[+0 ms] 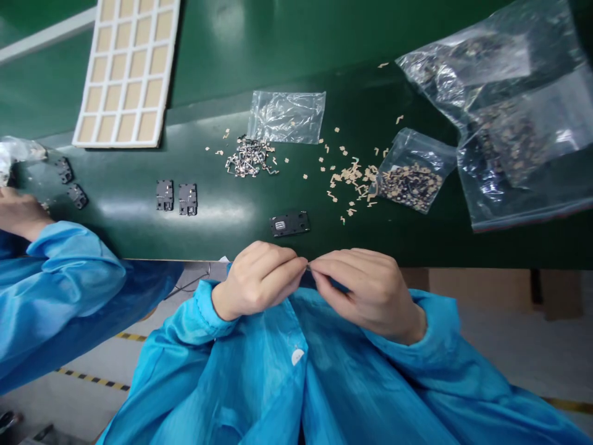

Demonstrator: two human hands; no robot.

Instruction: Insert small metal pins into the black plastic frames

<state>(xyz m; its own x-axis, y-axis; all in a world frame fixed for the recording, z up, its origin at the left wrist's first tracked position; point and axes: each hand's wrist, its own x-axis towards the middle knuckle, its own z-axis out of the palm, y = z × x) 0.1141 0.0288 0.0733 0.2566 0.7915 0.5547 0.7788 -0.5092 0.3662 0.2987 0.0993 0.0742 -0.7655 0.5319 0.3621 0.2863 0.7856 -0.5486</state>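
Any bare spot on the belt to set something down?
Bare green belt lies between the black housing and the black plate, below the metal-parts pile. Crowded: right of the plate, around the small bag and scattered tan parts.

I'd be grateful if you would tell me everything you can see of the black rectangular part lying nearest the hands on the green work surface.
The black rectangular part is a flat, dark plate that looks like moulded plastic, with a small silvery patch near its left end. Finer details are too small to tell. It lies flat on the green work surface, its long side running roughly along the near edge, and is slightly skewed. It sits just beyond the left hand and right hand, touching neither.
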